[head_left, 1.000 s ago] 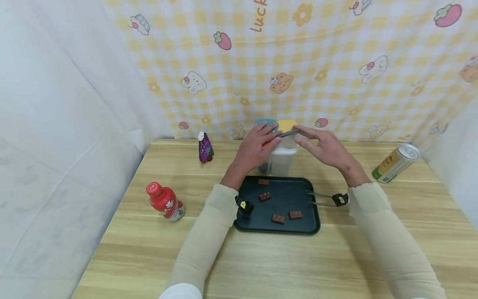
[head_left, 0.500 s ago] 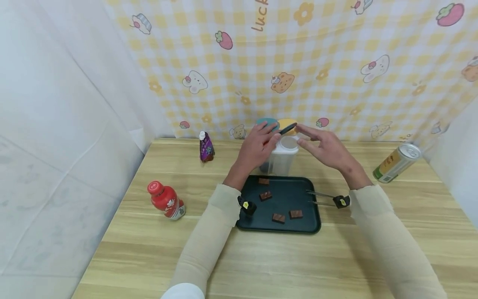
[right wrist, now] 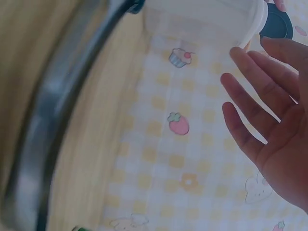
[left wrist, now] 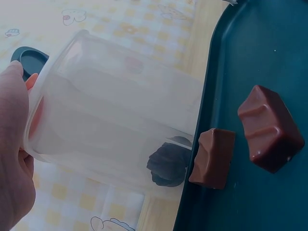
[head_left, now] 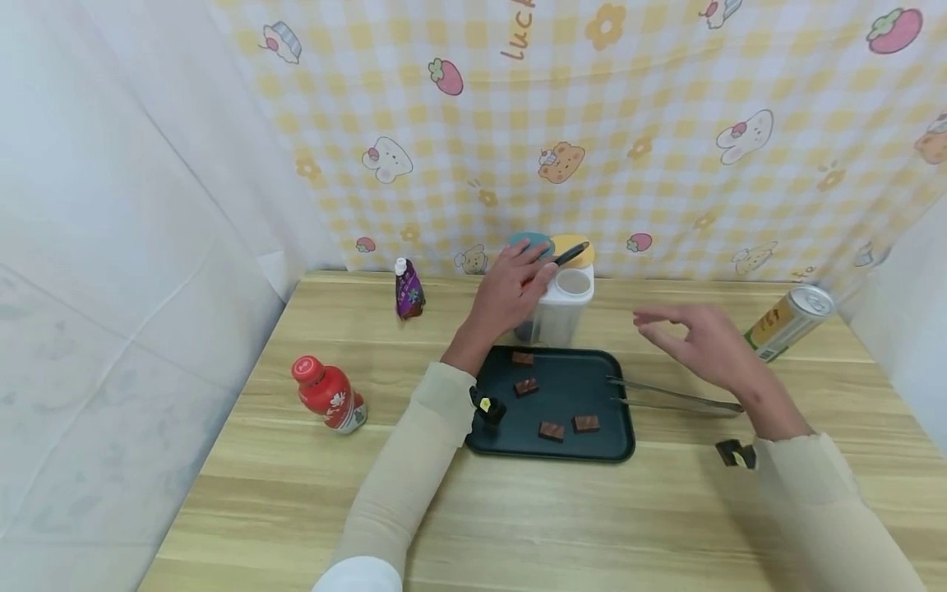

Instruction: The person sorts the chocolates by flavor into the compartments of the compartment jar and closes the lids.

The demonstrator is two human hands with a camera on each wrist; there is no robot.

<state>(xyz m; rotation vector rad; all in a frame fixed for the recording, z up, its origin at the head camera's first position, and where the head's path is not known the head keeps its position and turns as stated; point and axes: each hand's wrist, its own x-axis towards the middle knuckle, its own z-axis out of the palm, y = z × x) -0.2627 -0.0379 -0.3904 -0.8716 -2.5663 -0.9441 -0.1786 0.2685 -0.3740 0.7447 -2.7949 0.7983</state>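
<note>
A translucent storage box (head_left: 558,321) with coloured flip lids stands behind the dark green tray (head_left: 570,448). My left hand (head_left: 510,288) rests on its top, fingers stretched across the teal lid (head_left: 534,243). A dark green flip lid (head_left: 571,253) stands raised by the thumb and index finger, and the round opening (head_left: 573,283) before it is uncovered. In the left wrist view a dark lump (left wrist: 169,163) shows through the box's lower wall. My right hand (head_left: 695,341), blurred, hangs in the air right of the box, fingers loosely bent, holding nothing. Metal tongs (head_left: 684,400) lie below it, tips on the tray.
Several chocolate pieces (head_left: 526,386) lie on the tray. A red bottle (head_left: 330,395) and a purple pouch (head_left: 408,292) stand on the left. At the right stands a can (head_left: 792,321), partly behind my right hand. A checked curtain (head_left: 473,123) hangs behind the table.
The dark green flip lid has swung up, exposing the opening. My right hand has left the lid and moved right and toward me, while my left hand has stayed on the box.
</note>
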